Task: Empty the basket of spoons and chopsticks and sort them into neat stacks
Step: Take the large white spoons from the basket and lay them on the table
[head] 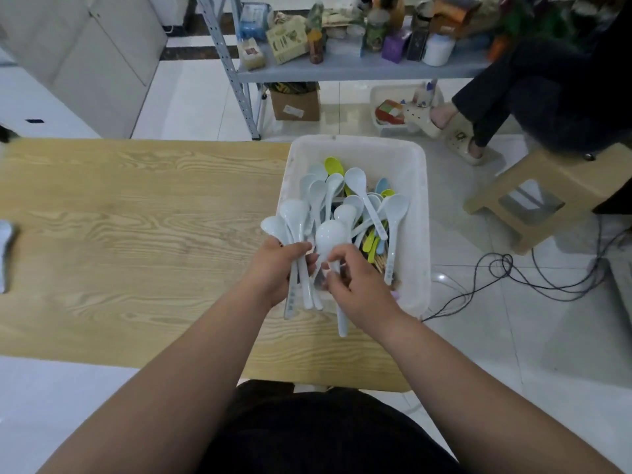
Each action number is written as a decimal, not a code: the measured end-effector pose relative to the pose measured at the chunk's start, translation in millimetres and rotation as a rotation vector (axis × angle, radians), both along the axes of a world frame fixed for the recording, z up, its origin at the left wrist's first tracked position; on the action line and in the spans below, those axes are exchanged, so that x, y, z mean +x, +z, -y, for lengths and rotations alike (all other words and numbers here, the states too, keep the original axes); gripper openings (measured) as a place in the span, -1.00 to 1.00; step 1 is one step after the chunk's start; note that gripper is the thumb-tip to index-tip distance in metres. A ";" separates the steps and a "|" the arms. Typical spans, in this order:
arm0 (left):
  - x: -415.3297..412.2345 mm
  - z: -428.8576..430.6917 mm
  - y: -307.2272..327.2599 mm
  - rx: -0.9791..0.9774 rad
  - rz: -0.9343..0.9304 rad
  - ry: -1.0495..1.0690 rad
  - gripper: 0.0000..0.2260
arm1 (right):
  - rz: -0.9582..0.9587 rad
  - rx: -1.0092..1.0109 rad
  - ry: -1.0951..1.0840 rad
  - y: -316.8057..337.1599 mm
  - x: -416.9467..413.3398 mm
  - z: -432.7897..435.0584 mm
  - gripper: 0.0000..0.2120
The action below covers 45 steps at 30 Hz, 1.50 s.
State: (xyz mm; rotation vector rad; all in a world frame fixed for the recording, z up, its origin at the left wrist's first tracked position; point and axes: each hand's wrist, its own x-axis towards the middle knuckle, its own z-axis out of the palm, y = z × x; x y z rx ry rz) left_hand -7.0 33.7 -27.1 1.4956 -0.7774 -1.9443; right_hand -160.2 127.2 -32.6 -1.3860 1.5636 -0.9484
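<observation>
A white plastic basket (415, 159) stands on the right end of the wooden table (136, 213). Inside it lie several white, pale blue and green spoons (359, 196) over wooden chopsticks (381, 260). My left hand (278, 275) grips a bundle of white spoons (290, 217) by their handles at the basket's near left corner, bowls pointing away. My right hand (352, 278) pinches the handle of one white spoon (330, 236) right beside that bundle.
A pale object (5, 248) lies at the table's far left edge. Beyond the table stand a metal shelf (342, 68) full of goods and a cardboard box (295, 104). To the right sit a seated person's legs (485, 107), a wooden stool (537, 196) and floor cables (513, 275).
</observation>
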 end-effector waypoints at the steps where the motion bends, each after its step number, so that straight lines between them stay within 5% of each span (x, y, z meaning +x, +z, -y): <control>1: 7.4 -5.6 4.0 -0.030 -0.006 0.005 -0.75 | 0.089 0.037 -0.026 5.7 6.1 2.1 -0.67; 4: 32.5 -23.6 14.2 -0.091 0.017 -0.017 -0.75 | 0.222 0.115 -0.099 19.3 28.2 8.9 -0.42; 9: 85.5 -52.5 21.7 -0.221 0.186 -0.015 -0.71 | 0.173 0.171 -0.152 22.5 86.5 16.4 -0.87; 20: 261.8 -116.8 36.6 -0.078 0.080 0.470 -0.72 | 0.394 0.322 -0.011 34.5 292.2 -10.9 -0.69; 25: 349.5 -149.3 44.2 -0.163 0.227 0.436 -0.72 | 0.533 0.453 -0.080 25.1 378.6 -21.8 -0.54; 30: 399.0 -171.9 44.5 -0.229 0.408 0.366 -0.75 | 0.558 0.540 0.006 23.6 437.4 -33.7 -0.85; 38: 424.6 -146.9 27.3 -0.236 0.451 0.307 -0.64 | 0.463 0.553 0.127 15.2 463.5 -10.0 -0.81; 45: 457.8 -83.8 29.7 -0.232 0.420 0.333 -0.83 | 0.456 0.556 0.248 3.7 487.7 64.1 -0.87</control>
